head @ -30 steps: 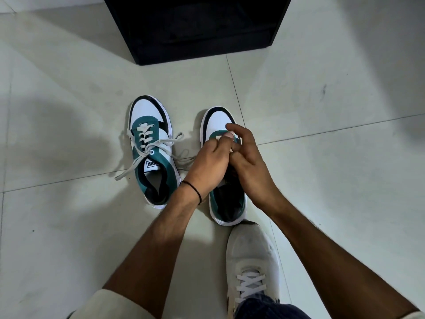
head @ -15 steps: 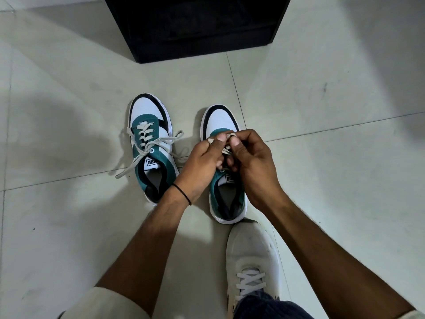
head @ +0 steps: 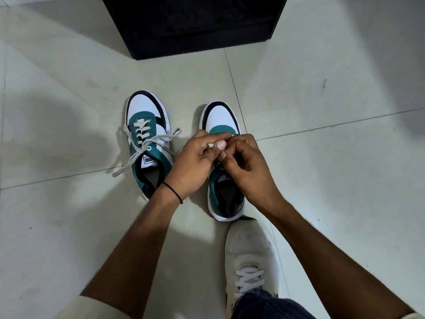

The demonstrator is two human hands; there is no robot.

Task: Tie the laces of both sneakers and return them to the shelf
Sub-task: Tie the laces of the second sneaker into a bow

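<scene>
Teal sneaker points toe-first at shelf; left hand, right hand seemingly pinch laces.

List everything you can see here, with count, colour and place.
Loose-laced sneaker: one, teal, white and black, floor, left of centre.
Second sneaker: one, same colours, beside it, under the hands.
Lace: one, off-white, pinched above the second sneaker.
Shelf: one, black, top of view.
Floor: one, pale tiles, throughout.
Worn shoe: one, white, bottom right.
Wristband: one, black, left wrist.
Left hand: one, pinching the lace.
Right hand: one, pinching the lace too.
</scene>
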